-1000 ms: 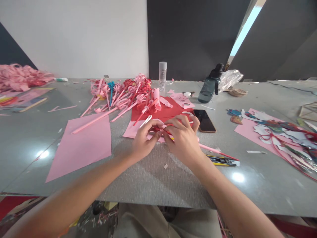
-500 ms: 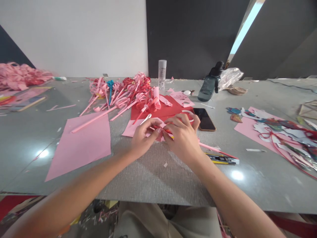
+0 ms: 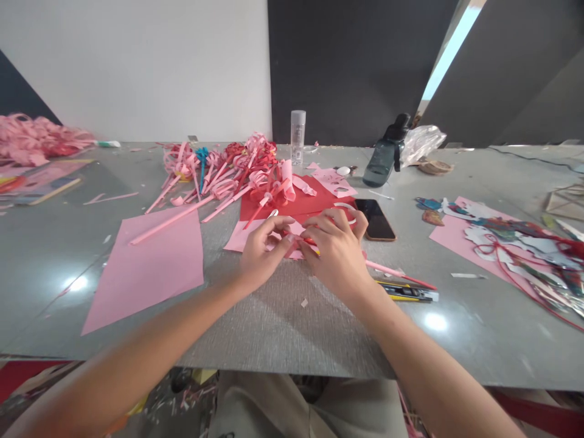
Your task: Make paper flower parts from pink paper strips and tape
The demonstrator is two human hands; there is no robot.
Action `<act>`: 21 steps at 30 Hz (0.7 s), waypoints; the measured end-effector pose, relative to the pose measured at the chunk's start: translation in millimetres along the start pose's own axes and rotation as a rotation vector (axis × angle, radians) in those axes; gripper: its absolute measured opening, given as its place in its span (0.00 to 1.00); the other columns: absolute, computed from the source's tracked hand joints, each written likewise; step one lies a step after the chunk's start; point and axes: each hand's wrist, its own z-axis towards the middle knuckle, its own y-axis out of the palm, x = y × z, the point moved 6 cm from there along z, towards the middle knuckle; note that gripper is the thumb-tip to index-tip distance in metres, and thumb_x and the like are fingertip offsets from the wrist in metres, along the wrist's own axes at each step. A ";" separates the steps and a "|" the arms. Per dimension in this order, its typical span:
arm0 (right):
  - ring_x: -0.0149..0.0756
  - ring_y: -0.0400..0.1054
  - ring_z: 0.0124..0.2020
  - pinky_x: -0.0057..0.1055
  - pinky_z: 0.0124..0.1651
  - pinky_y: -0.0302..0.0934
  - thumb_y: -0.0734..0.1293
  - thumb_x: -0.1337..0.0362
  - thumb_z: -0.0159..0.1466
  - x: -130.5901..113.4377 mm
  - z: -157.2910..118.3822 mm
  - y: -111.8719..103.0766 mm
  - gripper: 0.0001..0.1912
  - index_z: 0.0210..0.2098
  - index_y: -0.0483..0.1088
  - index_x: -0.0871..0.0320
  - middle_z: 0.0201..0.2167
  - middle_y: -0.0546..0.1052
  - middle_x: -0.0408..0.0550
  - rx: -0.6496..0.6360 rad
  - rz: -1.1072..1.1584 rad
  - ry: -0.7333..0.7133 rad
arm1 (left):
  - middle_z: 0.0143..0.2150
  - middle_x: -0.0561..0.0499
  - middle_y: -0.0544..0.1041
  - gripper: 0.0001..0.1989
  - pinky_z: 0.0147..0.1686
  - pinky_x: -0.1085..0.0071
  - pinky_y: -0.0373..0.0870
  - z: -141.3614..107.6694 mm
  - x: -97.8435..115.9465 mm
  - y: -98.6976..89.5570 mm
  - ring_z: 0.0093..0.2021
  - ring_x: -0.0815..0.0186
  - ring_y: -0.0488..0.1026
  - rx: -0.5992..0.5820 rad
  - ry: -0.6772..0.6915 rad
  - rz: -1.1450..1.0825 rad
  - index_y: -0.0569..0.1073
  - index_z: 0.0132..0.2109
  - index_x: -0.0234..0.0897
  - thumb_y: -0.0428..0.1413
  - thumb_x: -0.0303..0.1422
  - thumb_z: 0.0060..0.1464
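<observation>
Evidently, left hand (image 3: 263, 254) pinches a red piece (image 3: 309, 241); right hand (image 3: 337, 248) likewise.

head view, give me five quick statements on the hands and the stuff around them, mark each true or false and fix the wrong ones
1. The left hand and right hand are close together, with a red piece at the right hand's fingertips. True.
2. The knife is in the left hand. False: it lies on the table, beside the right forearm.
3. The phone lies just to the right of the right hand. True.
4. The dark bottle is left of the clear bottle. False: it is to its right.
5. One end of a pink stick rests over the pink sheet on the left. True.
</observation>
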 end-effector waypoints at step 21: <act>0.46 0.67 0.56 0.52 0.66 0.38 0.69 0.66 0.68 -1.0 1.2 0.6 0.07 0.35 0.79 0.52 0.47 0.83 0.42 -0.069 -0.006 -0.013 | 0.46 0.46 0.78 0.10 0.37 0.71 0.75 -0.6 0.8 1.0 0.41 0.65 0.76 -0.019 0.047 0.041 0.74 0.51 0.39 0.58 0.36 0.65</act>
